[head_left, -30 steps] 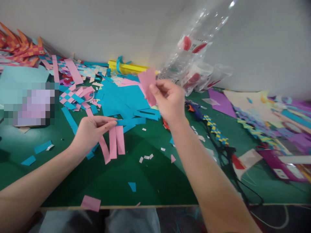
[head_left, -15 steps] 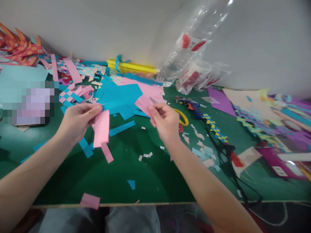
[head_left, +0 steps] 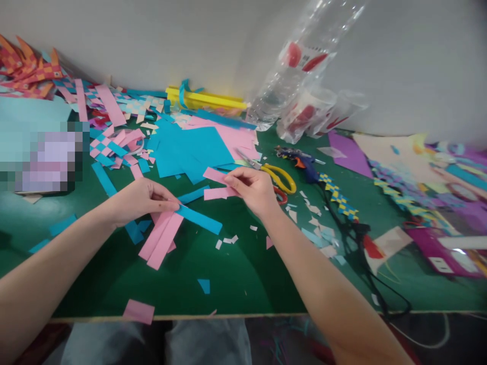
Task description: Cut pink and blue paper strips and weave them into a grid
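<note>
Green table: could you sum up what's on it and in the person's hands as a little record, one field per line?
Surface: green table
Left hand: pinches a blue strip and pink strips
Right hand: holds other pink strips
Beyond the hands: blue sheets
Near right hand: yellow-handled scissors
Farther right: glue gun
Back: clear bottle

Craft workspace: green table (head_left: 251, 284) strewn with paper scraps (head_left: 204, 286), scissors (head_left: 257, 166), glue gun (head_left: 310, 172).
</note>
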Demonstrator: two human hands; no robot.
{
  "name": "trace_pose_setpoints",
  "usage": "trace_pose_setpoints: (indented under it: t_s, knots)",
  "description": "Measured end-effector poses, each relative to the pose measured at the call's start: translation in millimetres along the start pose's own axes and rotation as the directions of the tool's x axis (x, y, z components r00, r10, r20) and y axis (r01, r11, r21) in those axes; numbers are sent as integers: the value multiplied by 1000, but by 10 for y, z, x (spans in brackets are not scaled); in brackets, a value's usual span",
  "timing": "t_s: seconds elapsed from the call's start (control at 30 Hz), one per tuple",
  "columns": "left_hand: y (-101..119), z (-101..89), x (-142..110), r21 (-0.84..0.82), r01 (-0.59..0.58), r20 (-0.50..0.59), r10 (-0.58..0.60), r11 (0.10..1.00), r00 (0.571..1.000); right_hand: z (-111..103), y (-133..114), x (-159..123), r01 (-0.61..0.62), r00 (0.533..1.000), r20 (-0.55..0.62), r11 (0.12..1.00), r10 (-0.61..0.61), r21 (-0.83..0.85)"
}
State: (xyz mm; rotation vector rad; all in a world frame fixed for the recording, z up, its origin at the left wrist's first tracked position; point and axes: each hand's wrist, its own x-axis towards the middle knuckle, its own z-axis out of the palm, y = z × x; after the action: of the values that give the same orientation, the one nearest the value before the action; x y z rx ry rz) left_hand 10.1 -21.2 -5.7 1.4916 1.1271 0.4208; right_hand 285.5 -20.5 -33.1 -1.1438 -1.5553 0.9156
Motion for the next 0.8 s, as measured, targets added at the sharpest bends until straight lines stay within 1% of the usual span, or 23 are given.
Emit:
trace_pose_setpoints:
  t_s: [0.07,0.17,0.47,0.67,0.8]
  knots:
    - [-4,-2,-1,54,3,46,-6,999,999,11,-20,-9,8,1000,-1,1000,-8,-11]
    - [-7,-11,-1,110,0,82,-9,994,997,24,-43,-25,51,998,25,998,-51,-27]
    - [-18,-14,10,182,-17,145,-10,983,989,66,-107,-95,184,968,188,980,-168,-73]
    - [-6,-14,6,199,-20,172,-15,980,985,73,-129,-105,193,950,250,981,-185,-6]
    - [-2,-9,8,203,-10,164,-24,979,986,77,-129,-111,214,934,286,976,-216,36]
